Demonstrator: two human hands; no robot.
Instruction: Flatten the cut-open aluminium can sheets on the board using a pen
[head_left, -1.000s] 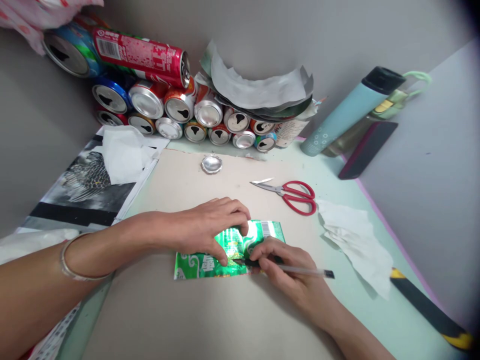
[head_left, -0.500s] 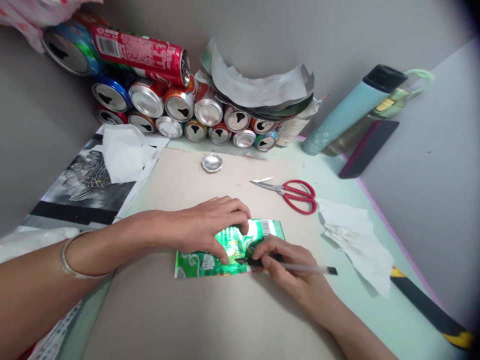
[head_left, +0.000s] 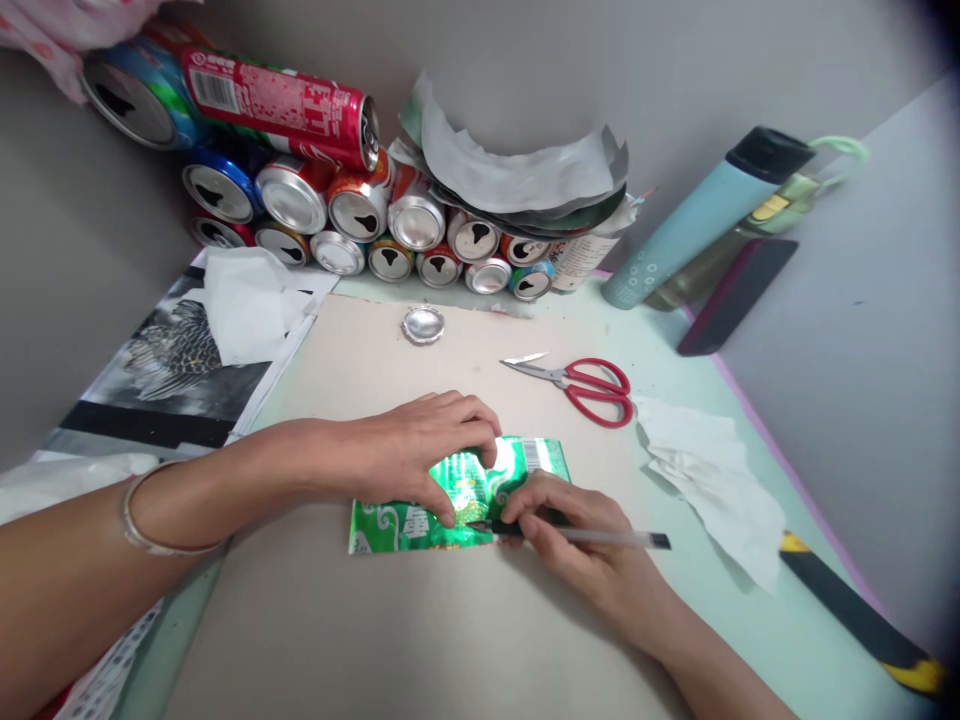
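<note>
One arched left hand (head_left: 401, 450), fingers (head_left: 469, 438) apart, on a green sheet (head_left: 375, 525); right hand (head_left: 600, 570) curled around a pen (head_left: 637, 540).

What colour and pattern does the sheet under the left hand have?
The sheet is shiny green with white swirls; head view shows it best.

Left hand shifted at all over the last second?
No visible shift: the left hand keeps the same place relative to the red-handled scissors.

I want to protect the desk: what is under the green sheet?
A beige board shows around the green sheet. What lies directly beneath it is covered; the left hand, right hand and pen hide parts of the sheet.
</note>
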